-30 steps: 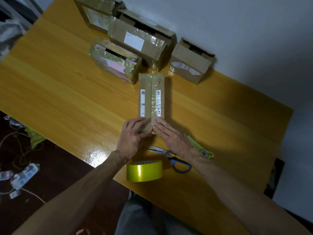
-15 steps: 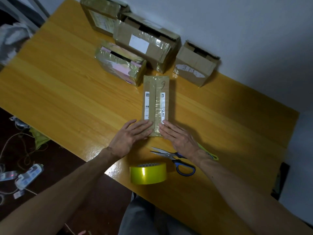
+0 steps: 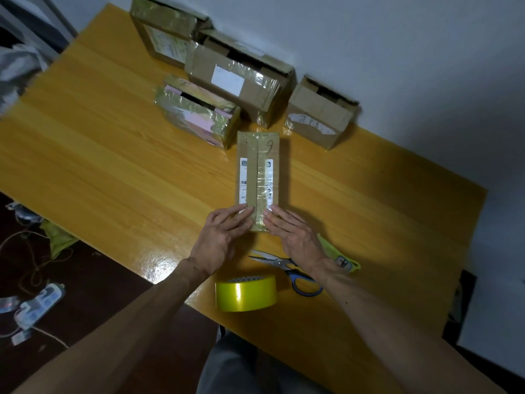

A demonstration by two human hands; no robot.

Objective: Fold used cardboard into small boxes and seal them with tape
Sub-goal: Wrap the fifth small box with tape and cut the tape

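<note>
Narrow taped cardboard box (image 3: 258, 177) lies sealed, contents hidden. Left hand (image 3: 220, 237) and right hand (image 3: 295, 236) press its near end, fingers straight. Glossy yellow tape roll (image 3: 246, 292) stands nearby.

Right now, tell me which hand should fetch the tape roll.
Left, probably. The left hand and right hand both rest flat on the narrow box; the tape roll lies nearer the left wrist, while the scissors lie by the right wrist, better suiting that hand.

Glossy yellow wooden tabletop (image 3: 113, 166) stood against a pale wall (image 3: 397, 52), a yellow-green labelled packet (image 3: 347, 263) lay on it, white power strip (image 3: 39, 308) and loose cords (image 3: 25, 251) lay on the dark floor (image 3: 108, 302).
</note>
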